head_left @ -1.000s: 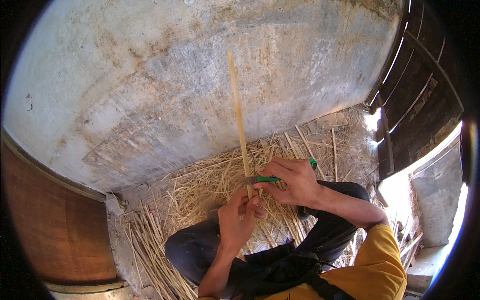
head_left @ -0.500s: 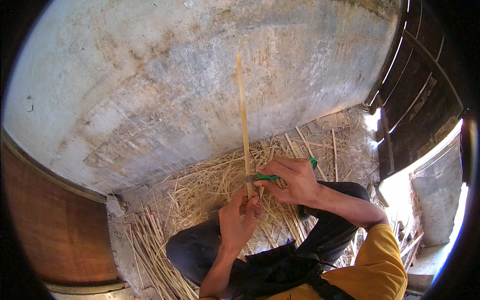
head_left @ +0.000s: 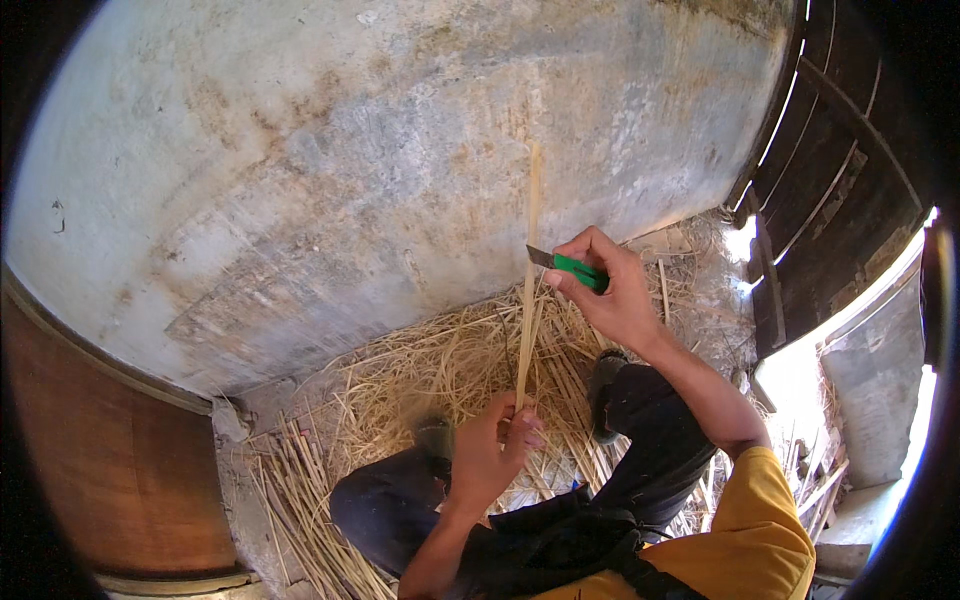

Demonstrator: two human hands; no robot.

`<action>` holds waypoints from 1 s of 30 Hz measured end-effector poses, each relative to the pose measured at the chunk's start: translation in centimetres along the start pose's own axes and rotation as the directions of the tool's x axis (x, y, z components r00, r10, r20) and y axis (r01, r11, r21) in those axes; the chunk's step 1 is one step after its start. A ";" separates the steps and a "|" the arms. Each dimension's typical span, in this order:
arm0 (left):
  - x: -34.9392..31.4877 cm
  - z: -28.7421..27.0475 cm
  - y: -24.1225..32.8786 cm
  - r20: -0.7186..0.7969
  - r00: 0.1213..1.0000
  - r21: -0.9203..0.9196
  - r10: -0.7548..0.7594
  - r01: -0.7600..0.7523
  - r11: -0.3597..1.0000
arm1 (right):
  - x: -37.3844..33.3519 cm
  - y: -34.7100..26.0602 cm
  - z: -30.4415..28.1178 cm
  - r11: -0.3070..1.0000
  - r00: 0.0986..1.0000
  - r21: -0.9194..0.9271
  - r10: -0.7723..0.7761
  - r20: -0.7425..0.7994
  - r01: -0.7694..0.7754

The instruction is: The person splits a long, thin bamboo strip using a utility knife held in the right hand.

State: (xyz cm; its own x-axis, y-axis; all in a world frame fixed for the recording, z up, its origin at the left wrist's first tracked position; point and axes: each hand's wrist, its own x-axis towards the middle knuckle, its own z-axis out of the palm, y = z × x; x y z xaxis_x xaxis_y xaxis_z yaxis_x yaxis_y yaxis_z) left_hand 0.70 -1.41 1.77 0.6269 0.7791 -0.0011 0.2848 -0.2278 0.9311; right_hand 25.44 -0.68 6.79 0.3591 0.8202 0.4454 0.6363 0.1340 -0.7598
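Observation:
A long, pale bamboo strip [head_left: 526,320] stands nearly upright in front of me, its lower end pinched in my left hand [head_left: 490,452]. My right hand [head_left: 612,287] is closed around a green utility knife [head_left: 582,272], thumb on one side and fingers on the other. The knife's dark blade [head_left: 540,257] points left and lies at the strip's upper half; whether it touches or only crosses in front I cannot tell. Below the blade the strip looks divided into thin lengths.
Shavings [head_left: 430,370] cover the floor between my legs and the stained wall [head_left: 380,190]. A bundle of thin sticks [head_left: 305,490] lies at my left. A brown wooden panel [head_left: 110,440] stands at far left, dark boards [head_left: 840,180] at the right.
My right hand has moved up and away from the left hand with the knife. The strip's top has shifted right and lower. My left hand still grips the lower end.

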 end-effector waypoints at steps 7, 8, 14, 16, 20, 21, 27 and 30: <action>0.5 -0.4 0.3 0.053 0.999 -0.112 -0.007 0.013 0.994 | -1.2 1.1 1.6 0.885 0.962 0.408 0.136 0.236 -0.226; 0.6 -0.3 -0.1 0.052 0.999 -0.111 -0.009 0.014 0.994 | -1.2 0.9 1.7 0.868 0.933 0.401 0.166 0.318 -0.291; 1.1 -0.2 -0.8 0.030 0.992 -0.278 0.126 -0.113 0.954 | -1.9 0.7 2.3 0.859 0.916 0.414 0.137 0.378 -0.300; 1.0 -0.4 -0.8 0.138 0.989 -0.357 0.052 0.001 0.934 | -1.9 0.0 2.2 0.856 0.912 0.415 0.141 0.385 -0.307; 0.8 -0.6 -0.8 0.144 0.989 -0.393 0.015 0.043 0.918 | -2.0 -0.3 2.2 0.832 0.918 0.469 0.113 0.380 -0.297; 0.8 -0.9 -0.8 0.155 0.987 -0.424 -0.039 0.102 0.900 | -2.0 -0.5 2.1 0.832 0.917 0.468 0.113 0.382 -0.297; 0.7 -1.2 -0.5 0.176 0.977 -0.498 -0.121 0.194 0.845 | -2.1 -0.8 2.1 0.811 0.891 0.461 0.150 0.429 -0.359; 0.7 -1.2 -0.2 0.186 0.973 -0.536 -0.137 0.217 0.816 | -2.4 -0.5 2.4 0.797 0.923 0.529 0.089 0.375 -0.292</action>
State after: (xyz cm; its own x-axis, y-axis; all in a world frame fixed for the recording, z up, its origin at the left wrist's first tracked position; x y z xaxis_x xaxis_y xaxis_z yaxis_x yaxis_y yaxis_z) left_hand 0.17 -0.10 1.98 0.7055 0.6808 -0.1967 -0.0198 0.2964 0.9549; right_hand 22.64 -1.39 5.03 0.1318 0.9773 0.1659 0.0412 0.1618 -0.9860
